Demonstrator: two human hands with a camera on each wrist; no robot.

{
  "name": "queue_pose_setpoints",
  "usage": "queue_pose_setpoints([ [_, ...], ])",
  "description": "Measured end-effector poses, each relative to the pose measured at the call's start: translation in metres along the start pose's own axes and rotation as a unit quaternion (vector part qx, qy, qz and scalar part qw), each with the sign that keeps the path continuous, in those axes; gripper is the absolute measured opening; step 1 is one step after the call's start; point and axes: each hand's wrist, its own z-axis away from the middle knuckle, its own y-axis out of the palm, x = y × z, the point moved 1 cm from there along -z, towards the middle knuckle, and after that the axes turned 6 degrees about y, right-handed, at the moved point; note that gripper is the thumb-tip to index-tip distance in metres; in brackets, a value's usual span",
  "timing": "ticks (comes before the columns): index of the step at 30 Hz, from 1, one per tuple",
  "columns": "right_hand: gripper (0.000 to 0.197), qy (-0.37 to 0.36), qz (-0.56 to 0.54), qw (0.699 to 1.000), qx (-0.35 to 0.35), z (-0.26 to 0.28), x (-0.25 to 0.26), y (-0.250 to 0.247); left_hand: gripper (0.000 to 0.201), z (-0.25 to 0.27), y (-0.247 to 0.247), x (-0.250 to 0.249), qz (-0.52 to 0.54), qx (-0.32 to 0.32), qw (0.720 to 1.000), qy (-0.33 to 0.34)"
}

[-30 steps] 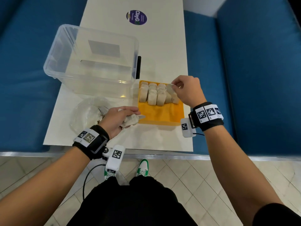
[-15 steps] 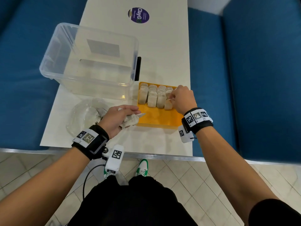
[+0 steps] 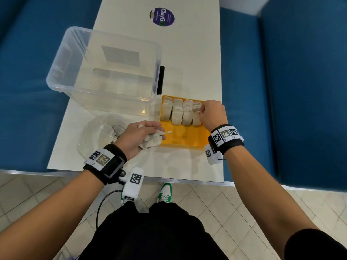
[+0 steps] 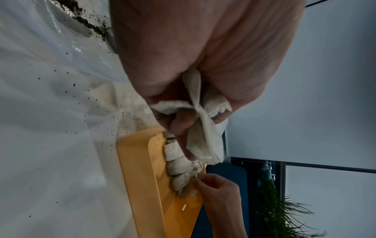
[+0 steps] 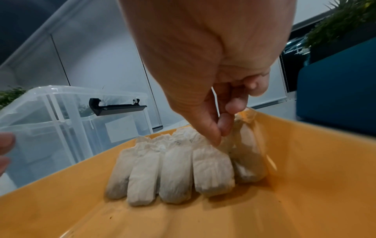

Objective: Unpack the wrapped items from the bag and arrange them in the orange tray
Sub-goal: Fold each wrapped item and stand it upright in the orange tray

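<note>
The orange tray (image 3: 185, 136) sits on the white table, with several pale wrapped items (image 3: 176, 112) lined up in its far half. My right hand (image 3: 201, 111) pinches the top of the rightmost wrapped item (image 5: 247, 154), which stands against the tray's right wall (image 5: 305, 161). My left hand (image 3: 148, 134) hovers at the tray's near left corner and grips a bunch of wrapped items (image 4: 203, 128). The clear plastic bag (image 3: 99, 136) lies flattened on the table behind my left hand, with dark crumbs in it.
A large clear plastic bin (image 3: 105, 72) with a black latch (image 3: 161, 79) stands just left of and behind the tray. A purple sticker (image 3: 161, 16) marks the far table top. Blue cushions flank the table. The table's near edge (image 3: 150, 178) is close to my wrists.
My right hand has come down from above the tray's far right corner and set its wrapped item upright at the right end of the row. The left hand has stayed put.
</note>
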Motion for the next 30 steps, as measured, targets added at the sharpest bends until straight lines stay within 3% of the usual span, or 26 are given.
queue_pose_setpoints([
  [7, 0.023, -0.001, -0.030, 0.999, 0.018, -0.003, -0.003, -0.001, 0.025, 0.001, -0.002, -0.003, 0.000, 0.009, 1.000, 0.004],
  [11, 0.012, -0.049, 0.036, 0.998, -0.006, -0.004, -0.003, 0.005, 0.026, 0.000, -0.003, -0.003, 0.002, 0.007, 1.000, 0.002],
  [18, 0.010, -0.039, 0.122, 0.991, -0.039, -0.007, -0.002, 0.013, 0.030, 0.001, -0.005, -0.002, 0.006, 0.007, 1.000, 0.000],
  [30, 0.009, -0.018, 0.077, 0.997, -0.018, -0.008, 0.001, 0.009, 0.029, 0.003, -0.006, -0.004, 0.021, 0.000, 1.000, 0.001],
])
